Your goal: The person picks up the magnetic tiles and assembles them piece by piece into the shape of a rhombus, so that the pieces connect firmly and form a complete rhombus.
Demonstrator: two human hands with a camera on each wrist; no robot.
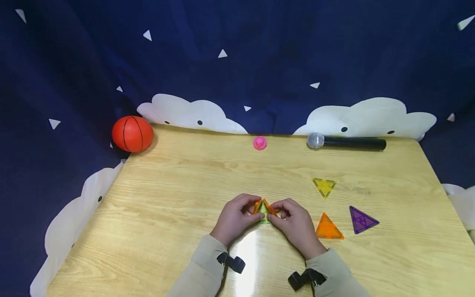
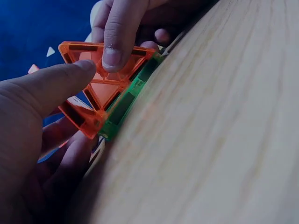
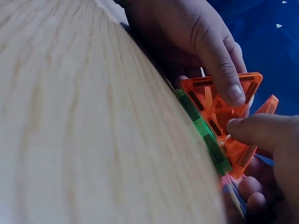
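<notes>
Near the front middle of the table, a green triangular magnetic tile [image 1: 264, 213] lies flat. Two orange triangular magnetic tiles stand tilted up along its edges. In the head view my left hand [image 1: 235, 218] pinches the left orange tile [image 1: 257, 206] between thumb and fingers. Opposite it, my right hand [image 1: 295, 225] pinches the right orange tile [image 1: 271, 208] the same way. Both wrist views show the orange tiles close above the green tile [image 2: 122, 108], with both thumbs on them. Fingers behind the tiles are partly hidden.
To the right lie a yellow triangular tile [image 1: 324, 187], an orange one [image 1: 328, 229] beside my right wrist, and a purple one [image 1: 362, 220]. Along the back edge are a red ball [image 1: 132, 134], a pink rubber duck [image 1: 259, 143] and a microphone [image 1: 350, 143], before a dark blue curtain [image 1: 267, 53].
</notes>
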